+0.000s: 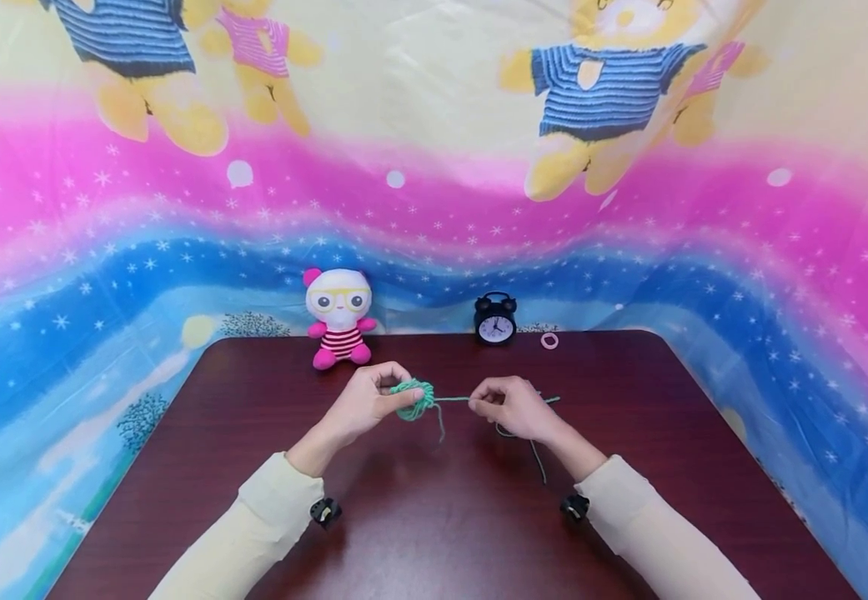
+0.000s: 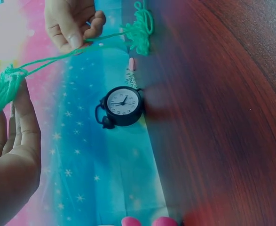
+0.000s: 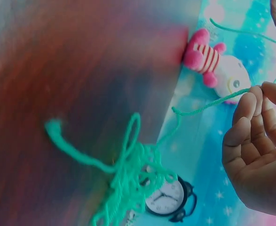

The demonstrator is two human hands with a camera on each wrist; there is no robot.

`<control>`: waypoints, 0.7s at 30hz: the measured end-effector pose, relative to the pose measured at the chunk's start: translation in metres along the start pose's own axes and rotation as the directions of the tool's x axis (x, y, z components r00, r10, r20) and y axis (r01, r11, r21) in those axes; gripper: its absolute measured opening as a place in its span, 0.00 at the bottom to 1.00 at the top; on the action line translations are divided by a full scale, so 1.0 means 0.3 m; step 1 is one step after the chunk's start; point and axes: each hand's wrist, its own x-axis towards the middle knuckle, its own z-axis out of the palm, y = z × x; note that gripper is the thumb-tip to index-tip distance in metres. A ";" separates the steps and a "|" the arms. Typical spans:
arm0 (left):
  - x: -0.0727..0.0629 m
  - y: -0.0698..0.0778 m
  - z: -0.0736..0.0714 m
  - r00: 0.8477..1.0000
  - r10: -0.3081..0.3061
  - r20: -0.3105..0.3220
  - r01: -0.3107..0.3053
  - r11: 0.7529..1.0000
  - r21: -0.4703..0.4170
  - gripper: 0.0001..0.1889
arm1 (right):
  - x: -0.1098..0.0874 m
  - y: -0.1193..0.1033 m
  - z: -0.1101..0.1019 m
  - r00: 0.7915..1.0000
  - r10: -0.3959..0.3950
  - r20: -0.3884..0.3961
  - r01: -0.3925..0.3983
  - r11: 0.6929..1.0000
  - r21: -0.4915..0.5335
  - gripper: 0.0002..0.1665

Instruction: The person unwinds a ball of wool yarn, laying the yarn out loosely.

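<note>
My left hand (image 1: 364,404) pinches a small wound bundle of green yarn (image 1: 420,402) between thumb and fingers, and a short loose end dangles from it. To the right, my right hand (image 1: 514,408) pinches the strand (image 1: 452,399) that runs from the bundle, holding it nearly straight. In the right wrist view, thumb and fingertips meet on this yarn, with the other fingers curled. Past the right hand the strand leads to a loose, looped tangle of green yarn (image 3: 133,174), mostly hidden behind that hand in the head view.
A pink and white panda plush toy (image 1: 339,321) sits at the back edge of the dark red table (image 1: 434,517). Right of it stand a black alarm clock (image 1: 495,319) and a small pink ring (image 1: 549,341). A printed cloth (image 1: 434,208) hangs behind.
</note>
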 end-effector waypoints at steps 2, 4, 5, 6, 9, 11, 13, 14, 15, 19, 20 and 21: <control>-0.001 0.000 -0.002 1.000 -0.002 -0.003 0.002 1.000 -0.003 0.10 | -0.002 0.002 -0.019 1.000 0.013 -0.023 -0.013 1.000 0.012 0.04; -0.002 0.000 -0.003 1.000 -0.003 -0.001 0.003 1.000 -0.010 0.11 | -0.004 0.004 -0.036 0.999 0.015 -0.045 -0.015 1.000 0.013 0.04; -0.002 -0.001 -0.003 1.000 -0.004 0.003 0.004 1.000 -0.012 0.12 | -0.004 0.006 -0.044 0.998 0.018 -0.057 -0.018 1.000 0.007 0.04; -0.001 -0.001 -0.003 1.000 -0.005 0.006 0.005 1.000 -0.015 0.12 | -0.004 0.009 -0.052 0.997 0.021 -0.069 -0.021 1.000 0.000 0.04; -0.001 -0.001 -0.005 1.000 -0.009 0.021 0.009 1.000 -0.007 0.12 | -0.005 0.017 -0.072 0.995 0.026 -0.097 -0.029 0.999 -0.021 0.04; -0.002 -0.001 -0.007 0.999 -0.013 0.032 0.013 1.000 0.013 0.15 | -0.006 0.023 -0.085 0.993 0.043 -0.112 -0.045 0.999 -0.014 0.04; -0.003 -0.002 -0.011 0.999 -0.017 0.038 0.015 0.999 0.049 0.17 | -0.008 0.027 -0.098 0.991 0.063 -0.122 -0.063 0.998 0.001 0.04; -0.004 -0.003 -0.012 0.999 -0.019 0.042 0.016 0.997 0.069 0.17 | -0.009 0.029 -0.105 0.989 0.070 -0.128 -0.070 0.998 0.010 0.04; -0.005 -0.004 -0.013 0.999 -0.021 0.047 0.017 0.996 0.088 0.17 | -0.009 0.030 -0.111 0.988 0.078 -0.135 -0.076 0.997 0.018 0.04; -0.010 -0.005 -0.015 0.997 -0.047 0.067 0.038 0.991 0.126 0.14 | -0.013 0.037 -0.134 0.980 0.087 -0.181 -0.081 0.996 0.042 0.05; -0.010 -0.006 -0.015 0.996 -0.052 0.075 0.042 0.991 0.125 0.13 | -0.013 0.038 -0.139 0.977 0.088 -0.193 -0.081 0.996 0.048 0.05; -0.011 -0.006 -0.015 0.995 -0.057 0.083 0.047 0.992 0.118 0.12 | -0.014 0.040 -0.144 0.975 0.085 -0.203 -0.076 0.996 0.052 0.05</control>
